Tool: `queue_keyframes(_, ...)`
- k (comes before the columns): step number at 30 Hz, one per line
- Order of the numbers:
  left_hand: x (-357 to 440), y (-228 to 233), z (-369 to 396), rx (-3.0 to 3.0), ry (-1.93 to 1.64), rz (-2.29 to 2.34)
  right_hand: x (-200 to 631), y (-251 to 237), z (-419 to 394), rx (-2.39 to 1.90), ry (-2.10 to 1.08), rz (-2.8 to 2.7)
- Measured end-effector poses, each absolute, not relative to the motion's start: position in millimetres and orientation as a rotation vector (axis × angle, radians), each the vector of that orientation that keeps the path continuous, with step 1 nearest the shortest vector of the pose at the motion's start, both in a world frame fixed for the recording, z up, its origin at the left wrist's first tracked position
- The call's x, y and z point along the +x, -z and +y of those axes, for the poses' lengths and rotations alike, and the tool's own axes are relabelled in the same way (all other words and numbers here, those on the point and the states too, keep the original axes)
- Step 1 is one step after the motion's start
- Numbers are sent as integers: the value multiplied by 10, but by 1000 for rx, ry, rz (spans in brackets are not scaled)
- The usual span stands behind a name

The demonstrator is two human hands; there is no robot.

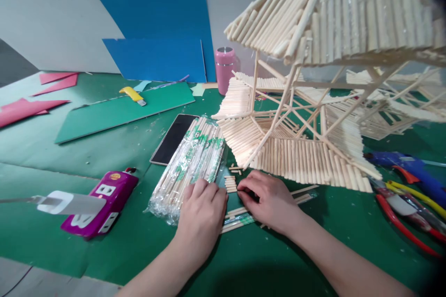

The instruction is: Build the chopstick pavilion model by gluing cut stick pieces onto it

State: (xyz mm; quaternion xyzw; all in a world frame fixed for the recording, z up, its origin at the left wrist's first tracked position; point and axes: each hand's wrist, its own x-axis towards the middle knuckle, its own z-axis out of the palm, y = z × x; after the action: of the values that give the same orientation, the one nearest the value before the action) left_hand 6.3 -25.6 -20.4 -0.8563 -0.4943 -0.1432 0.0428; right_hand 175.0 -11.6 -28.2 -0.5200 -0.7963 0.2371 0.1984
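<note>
Your right hand point(270, 199) lies palm down on the green mat point(104, 148), its fingers curled in and the fingertips point(244, 193) pinched on the near right end of a small row of short cut sticks point(230, 184). These little pieces lie side by side just left of those fingertips, each with its long axis running left to right, the row itself stacked from near to far. Whether a single piece is actually clamped between your fingers, you cannot tell from here. Your left hand point(202, 211) rests with loosely bent fingers on the near end of a clear plastic packet of chopsticks point(191, 162); it presses on the wrapper but does not close around it. The packet is full of pale sticks in green-printed sleeves, and its long axis runs from near left to far right, pointing toward the stick model house point(313, 102). A few loose long sticks point(240, 218) lie under and between your two hands, pointing left to right. The house stands just beyond your right hand, its lower skirt of sticks almost touching the cut pieces. Left of the packet lie a dark phone point(174, 138) and a purple power strip point(101, 204); far right, near the mat edge, lie a blue glue gun point(411, 169) and red-handled pliers point(407, 218).
</note>
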Motion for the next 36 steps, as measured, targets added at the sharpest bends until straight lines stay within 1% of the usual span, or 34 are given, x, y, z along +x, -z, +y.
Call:
queue_keyframes(11, 6, 198, -365, -2634, 443, -1421, 1776, 240, -115, -1444, -688, -2193)
queue_keyframes(18, 18, 183, -379, -2654, 315, -1465, 1775, 252, -107, -1443, -692, -2195)
queue_keyframes(36, 45, 127, -294, -2656, 240, -1466, 1771, 248, -117, -1451, -690, -2185)
